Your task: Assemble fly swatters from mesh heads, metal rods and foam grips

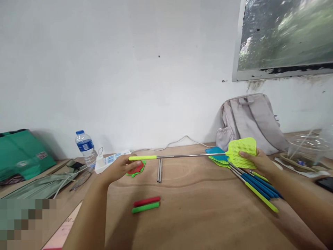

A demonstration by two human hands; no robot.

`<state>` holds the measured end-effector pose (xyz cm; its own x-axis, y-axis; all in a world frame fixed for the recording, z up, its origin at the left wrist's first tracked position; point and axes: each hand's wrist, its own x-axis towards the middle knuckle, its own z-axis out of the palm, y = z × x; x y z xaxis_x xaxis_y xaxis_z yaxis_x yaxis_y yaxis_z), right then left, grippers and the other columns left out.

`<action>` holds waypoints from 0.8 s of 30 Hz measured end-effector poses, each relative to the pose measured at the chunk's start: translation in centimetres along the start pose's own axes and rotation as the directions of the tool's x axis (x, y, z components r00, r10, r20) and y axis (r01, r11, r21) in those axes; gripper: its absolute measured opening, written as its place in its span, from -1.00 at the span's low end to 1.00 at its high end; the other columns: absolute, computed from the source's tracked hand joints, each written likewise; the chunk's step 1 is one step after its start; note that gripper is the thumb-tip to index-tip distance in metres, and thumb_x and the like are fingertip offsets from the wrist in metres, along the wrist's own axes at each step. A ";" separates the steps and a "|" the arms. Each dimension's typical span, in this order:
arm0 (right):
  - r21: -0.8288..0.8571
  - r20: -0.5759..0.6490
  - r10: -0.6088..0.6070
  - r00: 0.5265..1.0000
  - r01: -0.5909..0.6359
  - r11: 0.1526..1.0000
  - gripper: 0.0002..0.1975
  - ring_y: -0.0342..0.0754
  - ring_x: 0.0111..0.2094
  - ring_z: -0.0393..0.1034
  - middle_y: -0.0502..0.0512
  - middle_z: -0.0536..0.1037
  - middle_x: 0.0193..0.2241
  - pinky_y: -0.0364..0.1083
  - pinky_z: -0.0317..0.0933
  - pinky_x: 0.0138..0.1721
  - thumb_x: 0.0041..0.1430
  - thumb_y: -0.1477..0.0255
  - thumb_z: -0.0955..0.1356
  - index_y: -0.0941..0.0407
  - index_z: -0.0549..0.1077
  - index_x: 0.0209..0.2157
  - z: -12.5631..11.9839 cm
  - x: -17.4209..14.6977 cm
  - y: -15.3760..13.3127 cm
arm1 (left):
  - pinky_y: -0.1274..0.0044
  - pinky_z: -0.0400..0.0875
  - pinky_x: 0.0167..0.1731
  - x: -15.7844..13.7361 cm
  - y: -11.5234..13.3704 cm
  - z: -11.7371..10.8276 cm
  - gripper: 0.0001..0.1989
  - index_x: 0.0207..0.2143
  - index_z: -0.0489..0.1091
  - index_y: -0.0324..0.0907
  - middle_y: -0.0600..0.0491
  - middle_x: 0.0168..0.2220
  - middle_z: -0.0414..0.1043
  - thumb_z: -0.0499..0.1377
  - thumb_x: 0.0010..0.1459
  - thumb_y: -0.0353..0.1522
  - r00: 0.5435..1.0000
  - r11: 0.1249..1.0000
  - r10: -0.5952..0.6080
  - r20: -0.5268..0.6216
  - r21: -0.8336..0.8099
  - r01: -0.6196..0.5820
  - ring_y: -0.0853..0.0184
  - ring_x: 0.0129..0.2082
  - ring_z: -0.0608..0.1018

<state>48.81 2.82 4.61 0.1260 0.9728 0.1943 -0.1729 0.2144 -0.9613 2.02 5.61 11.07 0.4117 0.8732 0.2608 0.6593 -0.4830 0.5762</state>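
While your left hand (121,170) grips the lime handle of a fly swatter (191,155) between thumb and fingers, your right hand (261,162) pinches the mesh head at the other end, thumb flat on its face. You hold the swatter nearly level above the wooden table (195,215), its metal rod stretched between your two hands. Below your right hand lies a pile of swatters (257,186) with blue and lime handles, their heads overlapping. Just beyond your left fingers sit small red and green mesh pieces (135,168), partly covered by the hand, and to their right two metal tubes (159,171) lie side by side. Nearer you, a red stick (147,201) and a green stick (145,207) lie close together. On your left, a clear bottle (85,146) stands with its blue cap on; you cannot tell how full it is. It is near a white power strip (114,157), and farther left is a green bag (24,152) whose contents are hard to make out. Against the wall at right leans a pale backpack (247,118), its inside hidden. Beside it, a clear plastic bowl (309,141) sits at a shallow brown tray (291,161), where a small blue-and-white item (301,163) shows; a black phone (326,183) lies near the table's right side.
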 end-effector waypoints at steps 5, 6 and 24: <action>-0.013 -0.012 0.018 1.000 -0.018 1.000 -0.74 -0.12 -0.74 0.29 0.04 0.49 -0.63 -0.22 0.11 -0.86 -0.24 0.38 0.48 0.19 0.43 -0.47 -0.6 0.1 -0.1 | 0.60 0.25 -0.58 -0.4 2.7 -0.1 -0.72 -0.28 0.27 -0.14 0.16 -0.52 0.32 0.08 0.05 -0.14 0.995 0.990 -0.014 0.102 -0.137 0.028 0.44 -0.57 0.35; -0.019 -0.011 0.020 1.000 -0.020 1.000 -0.74 -0.13 -0.75 0.28 0.04 0.49 -0.64 -0.22 0.11 -0.86 -0.25 0.37 0.48 0.19 0.43 -0.47 -0.7 0.1 -0.1 | 0.60 0.25 -0.57 -0.5 3.3 -0.2 -0.73 -0.30 0.29 -0.14 0.15 -0.51 0.33 0.06 0.06 -0.14 0.990 0.992 -0.027 0.141 -0.115 0.043 0.44 -0.56 0.35; -0.033 -0.090 -0.044 0.995 0.041 0.999 -0.67 -0.12 -0.71 0.31 0.02 0.50 -0.60 -0.21 0.14 -0.87 -0.30 0.35 0.51 0.16 0.42 -0.45 1.2 -0.8 -1.6 | 0.63 -0.02 -0.66 -0.5 7.0 0.5 -0.87 -0.71 0.20 -0.16 0.23 -0.77 0.06 0.05 -0.17 -0.37 0.976 0.923 -0.065 -0.207 0.358 0.138 0.50 -0.69 0.12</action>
<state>47.83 1.77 6.22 0.2209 0.9506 0.2180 -0.1357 0.2514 -0.9583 6.73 1.73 14.53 0.2288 0.8974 0.3772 0.8908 -0.3492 0.2906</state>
